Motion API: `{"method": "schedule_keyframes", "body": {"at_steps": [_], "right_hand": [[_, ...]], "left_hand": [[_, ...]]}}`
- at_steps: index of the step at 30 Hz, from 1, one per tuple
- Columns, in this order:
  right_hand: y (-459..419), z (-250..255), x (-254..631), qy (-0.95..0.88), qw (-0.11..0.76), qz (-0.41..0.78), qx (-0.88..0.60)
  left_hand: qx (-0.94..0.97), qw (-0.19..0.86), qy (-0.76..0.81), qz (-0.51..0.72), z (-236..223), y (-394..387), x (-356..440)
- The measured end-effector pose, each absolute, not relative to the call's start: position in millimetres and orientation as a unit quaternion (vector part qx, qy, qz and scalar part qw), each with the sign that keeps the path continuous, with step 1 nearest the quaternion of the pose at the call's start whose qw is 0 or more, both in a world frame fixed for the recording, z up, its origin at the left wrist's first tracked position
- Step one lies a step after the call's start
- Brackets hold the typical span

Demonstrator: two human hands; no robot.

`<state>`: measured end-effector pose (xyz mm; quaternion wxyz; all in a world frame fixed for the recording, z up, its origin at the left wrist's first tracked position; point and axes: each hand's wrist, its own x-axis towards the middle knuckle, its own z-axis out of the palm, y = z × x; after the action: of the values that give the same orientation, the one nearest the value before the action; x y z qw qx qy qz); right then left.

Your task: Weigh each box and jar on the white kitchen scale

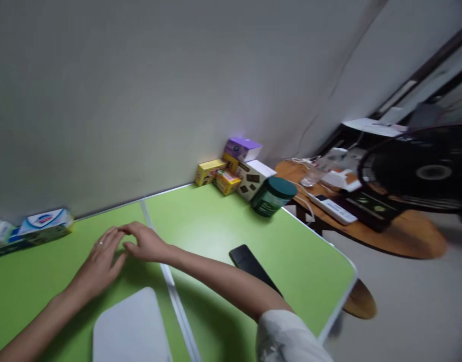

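Observation:
Above the green table [201, 221], my left hand [102, 261], with a ring on one finger, has its fingers stretched out and its thumb apart. My right hand [146, 242] reaches across to it, fingers curved and thumb separate, the fingertips at or very near the left fingers. Neither hand shows anything held. Just below them lies a flat white thing with rounded corners [131, 329], cut off by the bottom edge. A black phone [253, 266] rests beyond my right forearm, which hides part of it.
Against the wall stand yellow boxes [210, 172], a purple box [242, 149], a cream box with brown squares [249, 181] and a green tub [274, 196]. Soap-like boxes [46, 221] lie at left. A wooden table [408, 231] holds a power strip [335, 208] and black fan [423, 171].

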<state>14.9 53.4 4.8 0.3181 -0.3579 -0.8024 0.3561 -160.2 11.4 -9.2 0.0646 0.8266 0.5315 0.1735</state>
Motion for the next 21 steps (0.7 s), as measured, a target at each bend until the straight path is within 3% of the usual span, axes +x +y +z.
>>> {"method": "schedule_keyframes", "body": {"at_steps": [6, 11, 16, 21], "right_hand": [[36.6, -37.2, 215.6, -0.656, 0.4, 0.354, -0.532], [62.1, -65.6, 332.5, -0.551, 0.454, 0.297, -0.634], [127.1, -75.6, 377.7, -0.483, 0.498, 0.225, -0.684], [181.8, -88.8, 364.3, -0.448, 0.528, 0.182, -0.699]], "left_hand": [[0.874, 0.186, 0.445, 0.065, 1.9, 21.4, 19.4], [0.896, 0.18, 0.403, 0.052, -0.7, 82.2, 159.6], [0.894, 0.125, 0.422, 0.079, -11.7, 152.5, 244.7], [0.895, 0.09, 0.428, 0.086, -21.2, 196.3, 257.8]]}}
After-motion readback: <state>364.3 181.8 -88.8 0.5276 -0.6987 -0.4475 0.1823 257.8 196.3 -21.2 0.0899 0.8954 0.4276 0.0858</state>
